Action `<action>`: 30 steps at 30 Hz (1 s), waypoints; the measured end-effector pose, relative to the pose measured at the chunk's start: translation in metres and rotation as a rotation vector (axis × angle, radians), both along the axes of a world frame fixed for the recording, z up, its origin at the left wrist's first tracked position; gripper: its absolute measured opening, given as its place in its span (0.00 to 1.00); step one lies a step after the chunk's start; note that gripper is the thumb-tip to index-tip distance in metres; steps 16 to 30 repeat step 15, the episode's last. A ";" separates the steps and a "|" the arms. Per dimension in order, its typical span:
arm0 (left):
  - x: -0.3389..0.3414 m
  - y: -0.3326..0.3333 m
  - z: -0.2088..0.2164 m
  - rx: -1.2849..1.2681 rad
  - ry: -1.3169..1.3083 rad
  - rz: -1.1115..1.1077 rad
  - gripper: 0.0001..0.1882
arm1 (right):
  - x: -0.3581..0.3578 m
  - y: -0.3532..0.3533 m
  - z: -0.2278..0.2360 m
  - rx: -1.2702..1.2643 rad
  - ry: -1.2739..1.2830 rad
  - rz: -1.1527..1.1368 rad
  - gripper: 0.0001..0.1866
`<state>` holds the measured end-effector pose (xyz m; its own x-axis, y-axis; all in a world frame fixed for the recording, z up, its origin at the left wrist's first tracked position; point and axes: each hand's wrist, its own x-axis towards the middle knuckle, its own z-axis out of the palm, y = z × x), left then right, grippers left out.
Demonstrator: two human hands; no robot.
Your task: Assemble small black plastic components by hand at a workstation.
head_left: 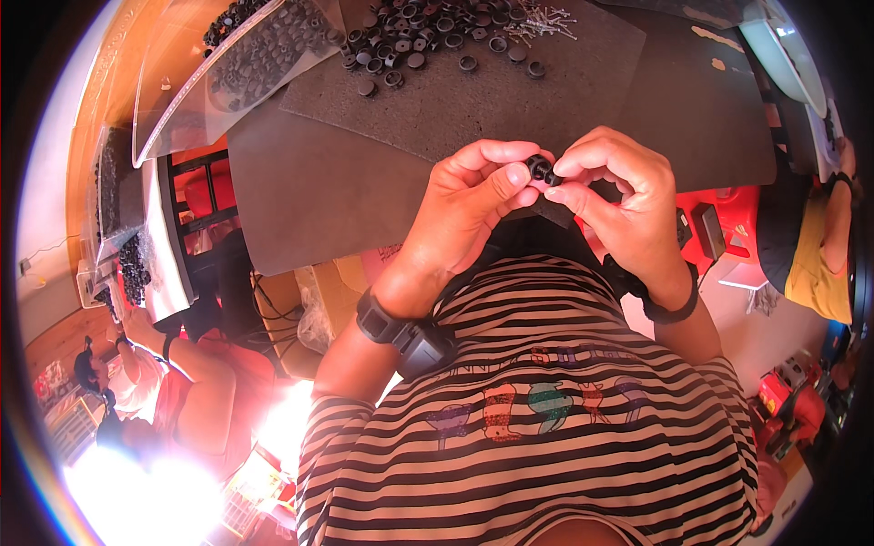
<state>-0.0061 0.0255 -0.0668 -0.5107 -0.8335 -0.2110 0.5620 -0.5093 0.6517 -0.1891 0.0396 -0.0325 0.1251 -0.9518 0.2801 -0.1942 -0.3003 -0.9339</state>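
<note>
Small black round plastic part (541, 169), pinched betw. both hands' fingertips, above dark mat.

Left hand (473, 196) and right hand (619, 196) raised together, fingertips pinched, nearly touching

Fingertips hide much of the small black part (541, 168), its shape unclear

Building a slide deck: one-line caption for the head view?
Both hands, left hand and right hand, pinch a small black ring part above a dark foam mat.
</note>
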 end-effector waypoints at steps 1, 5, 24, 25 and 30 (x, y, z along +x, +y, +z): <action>0.000 0.000 0.000 0.004 0.002 -0.001 0.11 | 0.000 0.000 0.000 0.000 0.000 0.000 0.07; 0.001 -0.001 -0.001 0.007 0.005 -0.002 0.11 | 0.000 0.001 0.002 0.017 -0.004 -0.005 0.07; 0.000 0.001 -0.003 -0.013 -0.013 -0.002 0.11 | 0.000 0.000 0.002 0.004 0.015 0.014 0.08; 0.000 0.001 -0.003 -0.013 -0.013 -0.002 0.11 | 0.000 0.000 0.002 0.004 0.015 0.014 0.08; 0.000 0.001 -0.003 -0.013 -0.013 -0.002 0.11 | 0.000 0.000 0.002 0.004 0.015 0.014 0.08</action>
